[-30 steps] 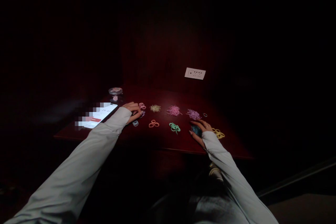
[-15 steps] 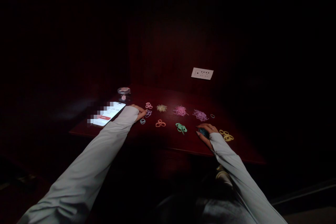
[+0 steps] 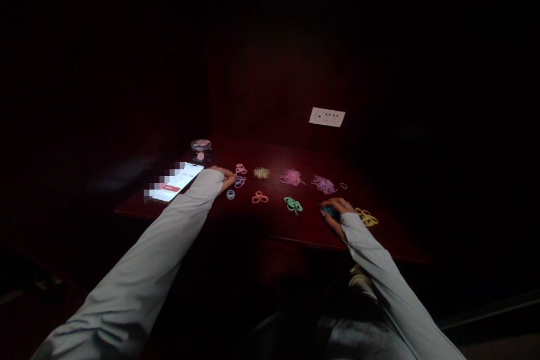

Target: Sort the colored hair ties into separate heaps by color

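My left hand [image 3: 226, 178] is closed, its fingertips pinched together at the left edge of a small cluster of purple hair ties [image 3: 240, 182]. What lies between those fingertips is too small to make out. Pink hair ties [image 3: 241, 169] lie just beyond it, and a light blue hair tie [image 3: 230, 194] is nearer to me. My right hand [image 3: 337, 211] curves round a dark teal bunch [image 3: 329, 212] on the table, thumb on the near side and fingers on the far side. Part of that bunch is hidden under the palm. Yellow hair ties [image 3: 368, 217] sit right of this hand.
Orange [image 3: 260, 197] and green hair ties [image 3: 293, 205] lie in the front row. Behind them are piles of pale yellow [image 3: 261, 172], pink [image 3: 292, 178] and purple bands [image 3: 324, 184]. A lit phone [image 3: 179, 181] and round clear container [image 3: 201, 150] stand left; a socket [image 3: 327, 117] is on the wall.
My left fingers have drawn closer together beside the purple hair ties. My right thumb and fingers have closed in a little round the dark teal bunch. The whole view has shifted slightly.
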{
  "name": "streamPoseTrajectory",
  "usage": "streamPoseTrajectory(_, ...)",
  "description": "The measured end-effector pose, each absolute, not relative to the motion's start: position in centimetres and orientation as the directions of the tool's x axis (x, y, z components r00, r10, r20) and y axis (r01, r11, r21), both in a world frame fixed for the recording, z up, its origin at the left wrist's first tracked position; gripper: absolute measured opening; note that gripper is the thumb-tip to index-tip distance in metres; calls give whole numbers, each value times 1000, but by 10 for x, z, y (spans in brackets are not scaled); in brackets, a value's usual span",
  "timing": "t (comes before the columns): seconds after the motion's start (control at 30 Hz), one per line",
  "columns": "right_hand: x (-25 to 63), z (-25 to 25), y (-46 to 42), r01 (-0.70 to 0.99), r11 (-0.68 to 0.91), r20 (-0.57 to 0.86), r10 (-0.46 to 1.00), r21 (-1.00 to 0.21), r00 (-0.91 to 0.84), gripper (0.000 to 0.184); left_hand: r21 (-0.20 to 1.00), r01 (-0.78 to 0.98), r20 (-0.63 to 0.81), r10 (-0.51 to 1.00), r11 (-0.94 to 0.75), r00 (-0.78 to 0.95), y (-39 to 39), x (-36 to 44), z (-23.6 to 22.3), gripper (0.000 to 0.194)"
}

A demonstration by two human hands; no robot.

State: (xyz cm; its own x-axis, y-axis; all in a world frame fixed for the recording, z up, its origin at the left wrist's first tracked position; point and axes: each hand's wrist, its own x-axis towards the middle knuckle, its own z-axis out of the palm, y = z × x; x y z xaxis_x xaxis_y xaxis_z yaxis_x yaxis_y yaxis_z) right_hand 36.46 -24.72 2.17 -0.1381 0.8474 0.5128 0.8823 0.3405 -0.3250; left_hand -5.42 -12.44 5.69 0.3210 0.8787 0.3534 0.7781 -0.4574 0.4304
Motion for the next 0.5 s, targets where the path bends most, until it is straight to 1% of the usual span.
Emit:
streamPoseTrajectory(0.07,366,21,-247,889,334,514,847,-313,-137,24,429,789,353,885,-440,302,-120,-55,56,49)
streamPoseTrajectory(0.17,367,20,-247,902,334,531,834,-273,-149,27,430,800,311,900,-419,304,-116,-55,55,50)
streamPoseTrajectory(0.23,365,22,-249,912,340,562,812,-230,-161,28,427,798,292,900,-425,323,-114,-55,55,50)
streamPoseTrajectory(0.33,355,26,-252,913,364,599,778,-184,-189,30,409,792,301,887,-453,351,-115,-54,56,51)
streamPoseTrajectory(0.4,342,30,-252,895,403,624,754,-188,-208,30,401,789,302,880,-466,366,-116,-54,57,50)
streamPoseTrajectory(0.5,317,34,-247,845,483,631,735,-228,-250,30,403,786,287,880,-469,378,-119,-53,59,47)
